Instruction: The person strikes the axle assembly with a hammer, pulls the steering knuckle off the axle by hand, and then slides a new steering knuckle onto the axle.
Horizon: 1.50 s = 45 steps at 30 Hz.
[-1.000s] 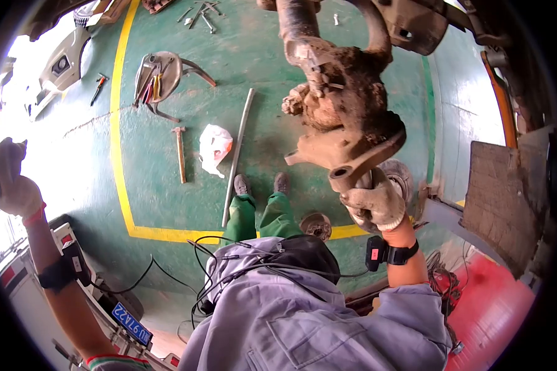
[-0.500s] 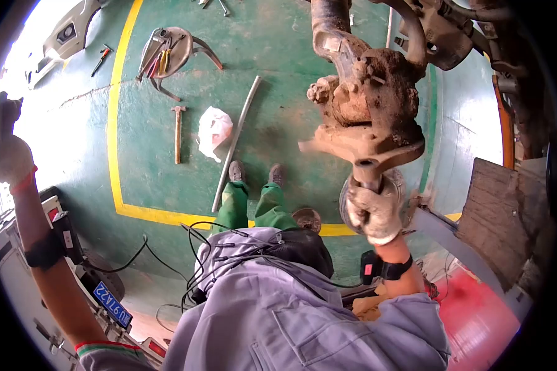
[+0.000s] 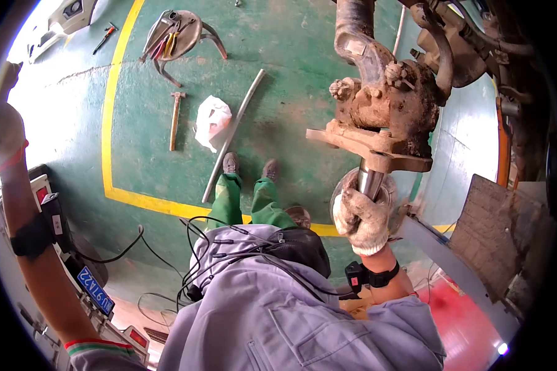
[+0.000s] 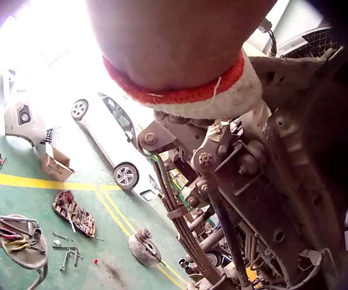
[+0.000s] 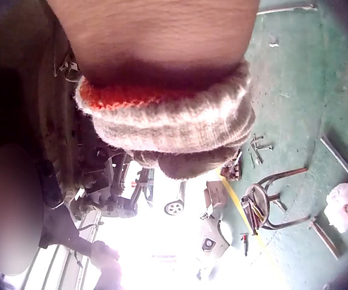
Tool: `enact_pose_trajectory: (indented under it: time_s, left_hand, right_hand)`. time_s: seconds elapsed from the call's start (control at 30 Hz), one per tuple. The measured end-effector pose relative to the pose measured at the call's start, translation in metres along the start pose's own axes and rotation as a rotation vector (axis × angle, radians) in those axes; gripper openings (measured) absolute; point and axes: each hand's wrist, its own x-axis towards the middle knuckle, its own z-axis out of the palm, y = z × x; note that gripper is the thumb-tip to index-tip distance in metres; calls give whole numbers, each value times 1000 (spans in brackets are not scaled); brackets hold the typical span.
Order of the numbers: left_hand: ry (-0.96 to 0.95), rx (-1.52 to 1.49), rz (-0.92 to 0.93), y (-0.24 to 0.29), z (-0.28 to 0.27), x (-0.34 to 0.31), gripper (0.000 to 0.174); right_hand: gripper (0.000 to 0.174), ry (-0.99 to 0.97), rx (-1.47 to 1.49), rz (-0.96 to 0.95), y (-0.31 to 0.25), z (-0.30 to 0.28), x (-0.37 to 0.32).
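Note:
In the head view my gloved right hand [image 3: 364, 216] has its fingers curled round the lower end of a shiny metal shaft [image 3: 371, 179]. That shaft projects below a rusty bracket [image 3: 368, 145] at the bottom of a large, dirt-caked knuckle assembly [image 3: 390, 102]. My gloved left hand [image 3: 5, 127] is raised at the far left edge, dim against the glare; I cannot tell what it grips. Only its wrist and red-edged glove cuff [image 4: 180, 96] show in the left wrist view, in front of vehicle underbody parts. The right wrist view shows the right glove's cuff [image 5: 174, 127], with the fingers hidden.
On the green floor lie a hammer [image 3: 175, 120], a white plastic bag [image 3: 213, 120] and a long metal bar [image 3: 235, 133]. A stool [image 3: 189, 29] carries pliers and other tools. A round metal part [image 3: 339, 191] shows behind the right hand. Cables [image 3: 192, 247] hang across the waist.
The rusty assembly has turned and shifted right in the head view, leaving more of the shaft visible. My right hand has moved lower with it; the left has moved up and outward.

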Motion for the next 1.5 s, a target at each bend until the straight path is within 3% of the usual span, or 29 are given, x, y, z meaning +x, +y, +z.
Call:
enact_pose_trajectory:
  time_s: [0.1,0.13,0.17,0.23,0.33,0.37,0.4,0.47,0.5,0.53,0.63,0.77,0.83,0.87,1.03,1.07,1.13,1.17,1.23,1.27,1.33,1.47,1.5]
  left_hand:
    - [36,541,202,48,-1,4,34]
    - [213,714,391,73,-1,4,26]
    - [212,714,390,75,0,3,26]
    - [232,360,270,78,3,3,24]
    - [273,427,337,65,7,3,26]
    - [275,423,338,25,12,10,26]
    - [245,597,-48,-5,20,26,27]
    - [206,749,-438,-34,26,24,28]
    - [268,96,-289,39,19,7,28]
    - [309,-554,-121,79,16,-1,28]
    - [172,-494,-69,50,14,0,27]
    - [146,-396,-30,38,16,0,29]
    - [344,-452,39,42,25,-4,29]
    - [347,-461,40,43,25,1,29]
    - [-827,-165,-929,53,-19,70,44]
    - [-825,-166,-928,65,-26,82,44]
    - [-1181,-291,-1792,134,-34,101,63]
    - [-1179,-291,-1793,105,-31,97,63]
    - [-984,-378,-1465,26,-20,87,75]
    - [-982,-377,-1466,47,-22,90,75]
    - [-1054,-304,-1938,121,-26,100,75]
    - [-1108,-317,-1895,135,-31,101,70]
    - [-1126,-362,-1883,122,-32,101,69]
  right_hand:
    - [14,6,11,-7,2,-1,0]
    - [15,9,-1,-31,2,-1,0]
    - [15,9,-2,-30,2,0,1]
    - [15,32,-38,-47,1,2,1]
    - [13,46,-86,-53,-2,3,2]
    - [13,51,-90,-52,-2,4,2]
    - [13,56,-88,-53,-3,3,1]
    - [14,41,-90,-52,-2,1,1]
    - [15,50,-73,-37,0,1,1]
    - [15,54,-72,-42,2,-1,1]
    - [15,39,-61,-41,3,-3,2]
    - [15,51,-63,-21,0,-1,1]
    - [15,65,-59,-14,1,0,1]
    - [16,77,-55,-4,0,0,0]
    - [17,75,-65,15,0,-3,-1]
    - [17,75,-65,13,-1,-2,-1]
    - [17,110,-122,-4,-1,0,-2]
    - [17,109,-121,-4,-1,1,-1]
    - [18,128,-145,-53,0,1,-1]
    - [18,126,-145,-53,-1,2,-2]
    - [20,168,-209,-48,-4,5,-3]
    - [25,212,-307,-61,-6,14,-9]
    - [26,246,-464,-147,-4,15,-15]
